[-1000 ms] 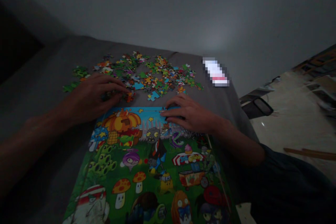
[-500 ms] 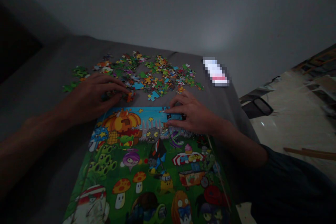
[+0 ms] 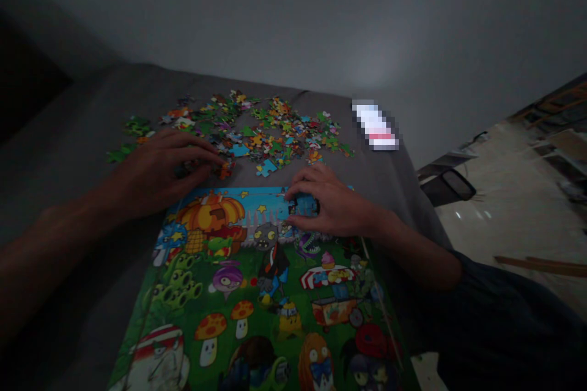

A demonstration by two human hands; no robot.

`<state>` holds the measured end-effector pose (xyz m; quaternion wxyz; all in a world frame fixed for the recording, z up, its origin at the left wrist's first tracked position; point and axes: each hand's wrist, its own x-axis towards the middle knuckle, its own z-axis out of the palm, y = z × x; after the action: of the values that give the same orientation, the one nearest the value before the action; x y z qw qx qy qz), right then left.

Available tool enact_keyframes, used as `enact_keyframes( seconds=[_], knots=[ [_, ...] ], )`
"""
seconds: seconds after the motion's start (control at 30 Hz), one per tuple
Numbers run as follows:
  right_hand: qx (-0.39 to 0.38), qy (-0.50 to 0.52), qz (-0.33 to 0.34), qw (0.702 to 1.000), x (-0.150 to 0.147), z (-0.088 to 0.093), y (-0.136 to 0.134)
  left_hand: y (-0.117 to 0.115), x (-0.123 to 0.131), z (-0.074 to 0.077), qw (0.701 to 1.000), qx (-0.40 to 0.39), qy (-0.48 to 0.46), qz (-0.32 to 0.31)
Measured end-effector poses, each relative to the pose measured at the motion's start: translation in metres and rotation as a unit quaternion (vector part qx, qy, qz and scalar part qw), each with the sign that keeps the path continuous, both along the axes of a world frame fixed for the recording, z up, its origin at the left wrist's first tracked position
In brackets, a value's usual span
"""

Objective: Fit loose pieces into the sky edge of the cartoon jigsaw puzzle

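A colourful cartoon puzzle picture lies on a grey surface in front of me. My right hand rests on its upper right part, thumb and fingers pinched on a blue puzzle piece. My left hand lies palm down just beyond the picture's upper left corner, fingers together, their tips at small orange pieces; whether they grip one I cannot tell. A scattered heap of loose puzzle pieces spreads beyond both hands.
A blurred white and pink object lies at the far right of the grey surface. The surface drops off to the right, where a dark chair-like shape and a pale floor show. A plain wall rises behind.
My right hand has curled its fingers in and now pinches the blue piece near the picture's top edge. My left hand has stayed where it was.
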<state>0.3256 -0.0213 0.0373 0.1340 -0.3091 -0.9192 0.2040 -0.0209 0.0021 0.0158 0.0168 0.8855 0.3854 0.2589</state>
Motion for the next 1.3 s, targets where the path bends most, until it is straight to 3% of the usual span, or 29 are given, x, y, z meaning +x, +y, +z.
enact_keyframes(
  seconds=[0.33,0.6,0.93,1.13,1.3],
  knots=[
    [0.019,0.03,0.051,0.998,0.0049,0.0,0.0016,-0.0002,-0.0016,0.001,1.0,-0.022,0.004,0.009],
    [0.051,-0.014,-0.019,0.998,0.0009,-0.0008,-0.0013,-0.0024,0.0014,0.0044,1.0,-0.014,0.0,0.001],
    [0.048,0.016,0.022,0.998,0.0033,-0.0029,0.0011,-0.0012,0.0009,0.0038,1.0,-0.014,-0.006,-0.012],
    [0.087,0.012,-0.036,0.995,0.0007,-0.0044,-0.0024,-0.0021,0.0017,0.0043,1.0,-0.025,0.004,0.004],
    [0.078,-0.001,-0.035,0.996,-0.0034,-0.0054,-0.0065,-0.0015,0.0014,0.0034,1.0,-0.018,-0.002,-0.004]
  ],
)
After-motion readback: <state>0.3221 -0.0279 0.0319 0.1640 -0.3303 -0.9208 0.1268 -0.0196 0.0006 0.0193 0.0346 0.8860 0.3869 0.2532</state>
